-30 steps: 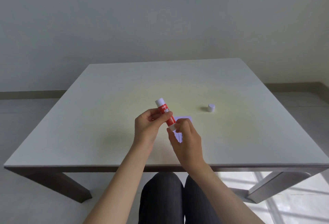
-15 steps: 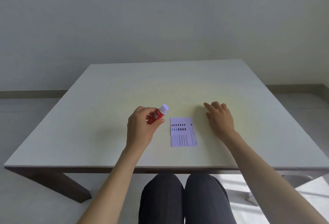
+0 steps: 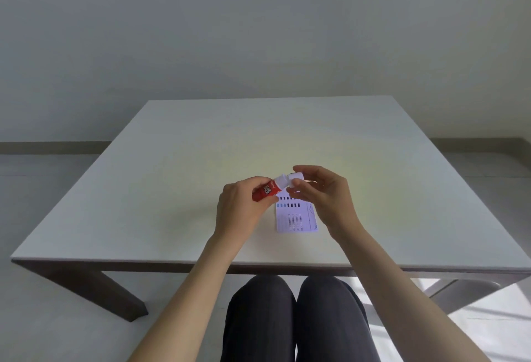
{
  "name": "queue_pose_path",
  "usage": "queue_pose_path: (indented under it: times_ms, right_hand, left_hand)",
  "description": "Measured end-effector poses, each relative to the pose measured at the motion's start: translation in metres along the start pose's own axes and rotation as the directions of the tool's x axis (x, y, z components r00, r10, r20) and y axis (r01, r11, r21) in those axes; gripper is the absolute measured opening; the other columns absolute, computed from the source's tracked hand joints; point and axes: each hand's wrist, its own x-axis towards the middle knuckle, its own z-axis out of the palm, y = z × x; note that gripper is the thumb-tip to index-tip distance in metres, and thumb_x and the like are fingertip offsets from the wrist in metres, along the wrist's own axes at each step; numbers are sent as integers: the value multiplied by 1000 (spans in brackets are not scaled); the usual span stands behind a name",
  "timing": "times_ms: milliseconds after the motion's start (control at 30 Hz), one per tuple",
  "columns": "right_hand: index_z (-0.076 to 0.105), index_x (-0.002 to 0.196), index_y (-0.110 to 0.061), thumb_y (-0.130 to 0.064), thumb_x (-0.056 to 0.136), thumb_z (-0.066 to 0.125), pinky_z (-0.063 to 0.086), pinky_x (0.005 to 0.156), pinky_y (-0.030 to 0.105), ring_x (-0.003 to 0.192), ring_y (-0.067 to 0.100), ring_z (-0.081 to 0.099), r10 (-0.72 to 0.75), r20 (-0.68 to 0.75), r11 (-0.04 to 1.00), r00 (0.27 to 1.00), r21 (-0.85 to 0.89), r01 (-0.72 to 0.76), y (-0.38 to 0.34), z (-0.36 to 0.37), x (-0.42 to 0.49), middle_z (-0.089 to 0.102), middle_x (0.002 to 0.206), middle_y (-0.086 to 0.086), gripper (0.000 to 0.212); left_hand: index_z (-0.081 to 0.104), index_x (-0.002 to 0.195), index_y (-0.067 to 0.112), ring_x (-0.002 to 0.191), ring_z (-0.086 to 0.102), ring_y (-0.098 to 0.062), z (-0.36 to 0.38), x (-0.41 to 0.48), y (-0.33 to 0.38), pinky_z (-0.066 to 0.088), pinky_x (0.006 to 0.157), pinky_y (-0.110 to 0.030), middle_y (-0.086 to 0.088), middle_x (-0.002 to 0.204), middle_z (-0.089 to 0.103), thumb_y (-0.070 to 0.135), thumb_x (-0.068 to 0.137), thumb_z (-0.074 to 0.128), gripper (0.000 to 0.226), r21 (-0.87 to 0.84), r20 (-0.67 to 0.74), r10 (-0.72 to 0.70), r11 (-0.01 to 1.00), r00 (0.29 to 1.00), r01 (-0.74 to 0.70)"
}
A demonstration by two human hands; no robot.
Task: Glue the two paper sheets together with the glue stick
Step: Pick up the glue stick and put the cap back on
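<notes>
The red glue stick [image 3: 268,189] is gripped in the left hand [image 3: 240,209] above the worktop [image 3: 172,189], tilted with its white end pointing up and to the right. A white cap [image 3: 295,177] is pinched between the thumb and fingers of the right hand [image 3: 324,192], right at the stick's white end; whether it is seated on the stick cannot be told. A printed paper sheet [image 3: 296,218] lies flat on the worktop just below both hands, near the front edge and about midway along it. Only one sheet can be made out.
</notes>
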Motion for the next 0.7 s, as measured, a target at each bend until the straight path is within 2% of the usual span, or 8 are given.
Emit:
queue_pose_path:
  times_ms: [100,167,333,400,500,533,633,700]
  right_hand:
    - [67,107,-9,-7,83,67,59,79,31,77,18,73,-51,18,992,999,-116,53,0,1,-3,73,94,5,23]
    - [68,110,-13,-7,83,67,55,81,24,80,15,73,-109,68,965,992,-234,122,-1,-1,-5,72,99,-2,28]
    - [68,110,-8,-7,83,67,50,63,5,58,0,66,-101,179,902,979,-399,166,0,-1,-9,69,80,-2,27]
    - [71,95,-4,-16,85,66,49,55,14,46,5,61,-58,186,886,981,-443,136,2,4,-12,66,62,0,16]
    - [70,70,-5,-45,90,52,43,56,31,49,22,52,-36,115,671,993,-733,110,10,7,-12,63,55,4,48]
    - [71,70,-9,-50,90,48,41,55,30,50,19,49,-49,99,642,994,-759,107,9,6,-12,60,54,0,51]
    - [67,105,-22,-39,88,58,39,53,18,52,6,48,-84,227,792,970,-576,203,5,0,-12,57,63,-5,25]
    - [63,102,-19,-30,88,60,36,51,20,49,9,42,-103,279,795,955,-554,248,6,3,-13,56,62,5,17]
  left_hand:
    - [71,100,19,82,69,-18,-1,-3,2,56,72,-29,1,92,76,31,76,75,27,74,15,29,997,999,-30]
    - [70,99,20,80,68,-19,-1,-4,2,53,68,-26,0,91,76,33,76,74,27,153,11,51,987,999,-52]
    - [70,96,20,80,67,-20,-2,-9,4,43,62,-23,2,91,75,35,75,74,26,258,29,48,965,998,-54]
    - [70,94,22,80,67,-20,0,-12,3,46,63,-26,3,89,75,35,75,74,24,278,51,27,960,998,-40]
    - [67,93,22,80,65,-18,2,-18,0,40,59,-22,4,91,74,35,76,72,22,302,77,28,952,997,-50]
    - [66,92,21,79,64,-17,2,-19,0,35,57,-20,5,90,73,35,77,72,22,307,79,33,950,996,-55]
    - [64,91,21,77,62,-16,0,-18,-2,32,57,-20,5,90,71,35,76,73,23,325,53,36,944,998,-52]
    - [64,91,21,74,58,-13,-3,-15,-2,31,56,-19,5,89,71,35,75,74,23,329,44,46,942,998,-58]
